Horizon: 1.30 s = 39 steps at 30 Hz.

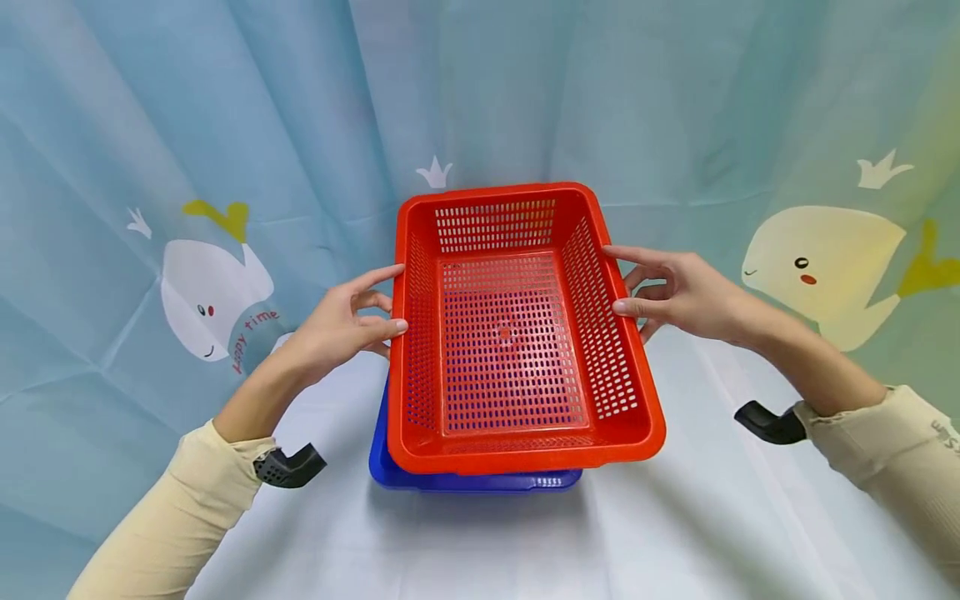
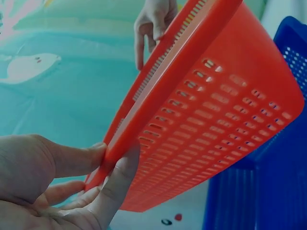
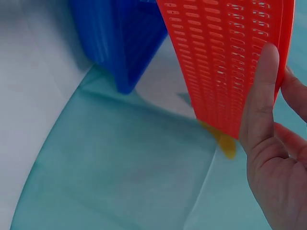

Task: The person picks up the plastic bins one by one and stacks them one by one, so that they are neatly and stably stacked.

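Observation:
A red plastic basket [image 1: 525,457] with slotted walls and floor is held up by both hands, with nothing inside it. My left hand [image 1: 341,325] grips the rim on its left side, thumb on top and fingers beneath; the left wrist view shows this pinch closely. On the opposite long side, my right hand [image 1: 675,292] holds the rim in the same way. Beneath the red basket stands a blue basket [image 1: 480,482], mostly hidden in the head view. The wrist views show a gap between the two, so the red one is raised and tilted above the blue one.
A white surface [image 1: 480,550] lies under the blue basket. Behind it hangs a light blue curtain [image 1: 495,92] with printed whales [image 1: 825,275]. A black device [image 1: 288,467] sits at the left sleeve cuff, and another [image 1: 768,422] at the right.

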Motion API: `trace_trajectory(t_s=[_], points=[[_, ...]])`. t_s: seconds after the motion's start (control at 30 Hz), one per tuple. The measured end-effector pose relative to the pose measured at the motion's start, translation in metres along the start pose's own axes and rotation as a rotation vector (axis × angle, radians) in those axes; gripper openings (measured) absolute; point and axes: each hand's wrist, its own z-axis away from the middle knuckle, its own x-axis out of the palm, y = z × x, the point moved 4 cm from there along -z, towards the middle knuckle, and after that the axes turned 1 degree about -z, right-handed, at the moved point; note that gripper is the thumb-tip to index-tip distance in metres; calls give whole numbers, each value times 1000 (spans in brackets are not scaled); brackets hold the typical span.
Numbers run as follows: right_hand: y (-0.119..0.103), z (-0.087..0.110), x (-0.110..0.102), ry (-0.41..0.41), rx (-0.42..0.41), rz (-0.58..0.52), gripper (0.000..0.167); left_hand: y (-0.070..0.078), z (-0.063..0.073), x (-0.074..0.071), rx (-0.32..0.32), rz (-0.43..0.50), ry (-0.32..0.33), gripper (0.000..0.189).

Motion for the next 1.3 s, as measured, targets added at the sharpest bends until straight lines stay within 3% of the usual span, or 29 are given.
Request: trace_trajectory(t_s=[0.2,0.53,1.3], points=[[0,-7,11,-18,-37,-24,75,-4,10,-8,-19,-22,0,74],[11,-9,19,-28,-38,-63,76,-12,9,-11,-45,-32,-3,75],[68,-30,60,-42,67,-165,79,-76,-12,-16,-116,-30,-64,74]])
